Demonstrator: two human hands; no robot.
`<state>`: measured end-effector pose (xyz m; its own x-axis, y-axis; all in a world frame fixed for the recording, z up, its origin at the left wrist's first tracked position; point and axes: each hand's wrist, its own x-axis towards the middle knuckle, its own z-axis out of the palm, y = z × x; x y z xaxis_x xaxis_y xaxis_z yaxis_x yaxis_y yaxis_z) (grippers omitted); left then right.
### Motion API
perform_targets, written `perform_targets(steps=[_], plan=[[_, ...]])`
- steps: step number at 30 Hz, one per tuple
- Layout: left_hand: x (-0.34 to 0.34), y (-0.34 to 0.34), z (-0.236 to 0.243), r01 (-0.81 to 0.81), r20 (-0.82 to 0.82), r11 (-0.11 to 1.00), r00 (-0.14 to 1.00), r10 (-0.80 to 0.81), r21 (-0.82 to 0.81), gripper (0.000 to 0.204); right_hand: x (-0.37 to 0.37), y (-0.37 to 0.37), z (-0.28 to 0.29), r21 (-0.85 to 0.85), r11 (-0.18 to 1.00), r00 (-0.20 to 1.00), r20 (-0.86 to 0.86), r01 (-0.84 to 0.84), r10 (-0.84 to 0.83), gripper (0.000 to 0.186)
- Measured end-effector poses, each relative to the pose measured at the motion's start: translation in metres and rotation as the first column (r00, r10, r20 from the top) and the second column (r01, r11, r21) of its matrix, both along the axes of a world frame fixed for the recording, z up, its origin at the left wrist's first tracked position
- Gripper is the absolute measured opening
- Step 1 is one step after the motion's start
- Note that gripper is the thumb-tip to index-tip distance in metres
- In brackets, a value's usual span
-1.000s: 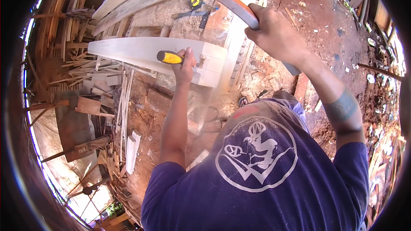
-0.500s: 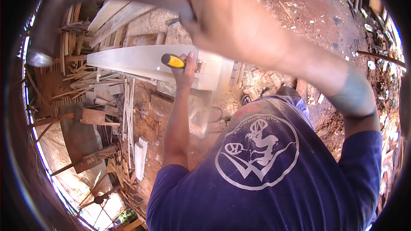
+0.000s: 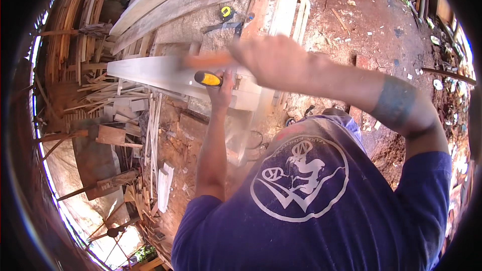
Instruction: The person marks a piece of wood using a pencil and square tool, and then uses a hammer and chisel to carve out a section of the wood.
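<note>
My left hand (image 3: 221, 92) is closed around a chisel with a yellow and black handle (image 3: 208, 79), over a pale wooden board (image 3: 143, 69). The chisel's blade is mostly hidden behind its handle and my fingers. Beside my left hand the board shows cut recesses. My right hand (image 3: 273, 62) grips a hammer by its orange handle (image 3: 211, 60). Motion smears the hammer's head, which is low over the board near the top of the chisel; whether they touch, I cannot tell.
Beyond the board lie a yellow and black tape measure (image 3: 226, 12), a dark tool (image 3: 221, 27) and long planks (image 3: 175, 7). Wood offcuts (image 3: 128, 113) are heaped at the left. Reddish ground with scattered debris (image 3: 346, 25) spreads to the right.
My right hand has swung the hammer down from high in the view toward the chisel. My left hand still holds the chisel at the same place on the board.
</note>
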<state>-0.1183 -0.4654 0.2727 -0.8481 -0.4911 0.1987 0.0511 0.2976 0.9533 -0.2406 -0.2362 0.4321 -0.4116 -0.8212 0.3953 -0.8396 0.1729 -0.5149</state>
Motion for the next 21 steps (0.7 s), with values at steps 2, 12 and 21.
perform_targets(steps=[2,12,21], plan=[[0.009,-0.006,-0.003,0.013,0.024,1.0,1.0,-0.013,0.006,0.044,-0.002,0.008,-0.01,0.268,0.962,0.998,0.0,-0.059,0.062,0.025],[0.012,-0.009,-0.016,-0.06,0.034,0.998,0.998,0.059,0.011,0.04,0.001,0.006,-0.022,0.249,0.968,0.992,-0.109,-0.038,0.067,0.03],[0.014,-0.005,-0.007,0.009,0.045,0.998,0.999,-0.011,0.058,0.04,-0.023,0.094,-0.07,-0.02,0.849,0.786,0.39,0.528,-0.479,0.024]])
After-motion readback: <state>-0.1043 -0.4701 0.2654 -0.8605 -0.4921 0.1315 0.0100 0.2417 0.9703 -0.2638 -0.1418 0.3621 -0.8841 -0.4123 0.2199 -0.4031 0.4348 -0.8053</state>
